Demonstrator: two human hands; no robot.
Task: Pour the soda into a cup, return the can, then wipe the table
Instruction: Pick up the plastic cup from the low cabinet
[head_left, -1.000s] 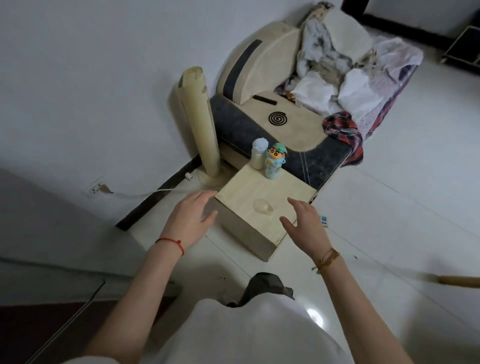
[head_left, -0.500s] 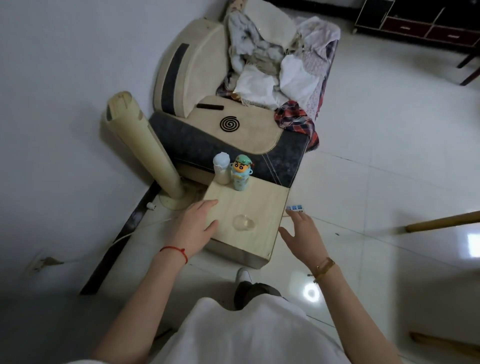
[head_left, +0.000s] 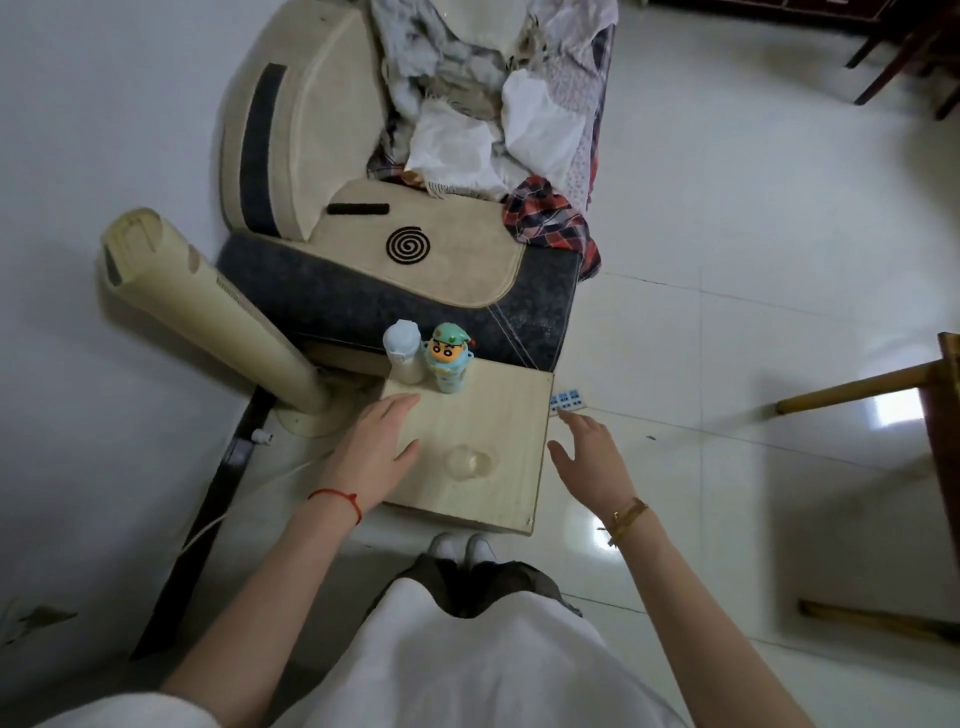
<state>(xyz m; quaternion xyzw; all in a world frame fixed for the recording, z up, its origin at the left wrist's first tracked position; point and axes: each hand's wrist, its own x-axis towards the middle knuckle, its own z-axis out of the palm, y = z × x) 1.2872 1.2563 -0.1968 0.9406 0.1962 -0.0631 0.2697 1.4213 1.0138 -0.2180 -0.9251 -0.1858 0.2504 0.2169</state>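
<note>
Both hands, left hand (head_left: 375, 451) and right hand (head_left: 589, 457), are spread; one could knock over the clear cup (head_left: 469, 462) mid-frame on the worktop (head_left: 498, 410).

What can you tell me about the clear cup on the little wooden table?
The cup is small, see-through, probably glass or plastic, and hard to make out against the pale wood. It stands upright on the table, near the front edge and right of centre, and looks empty. Nothing touches it: the left hand lies over the table's left side, the right hand hovers past its right edge. The two bottles stand apart at the back.
</note>
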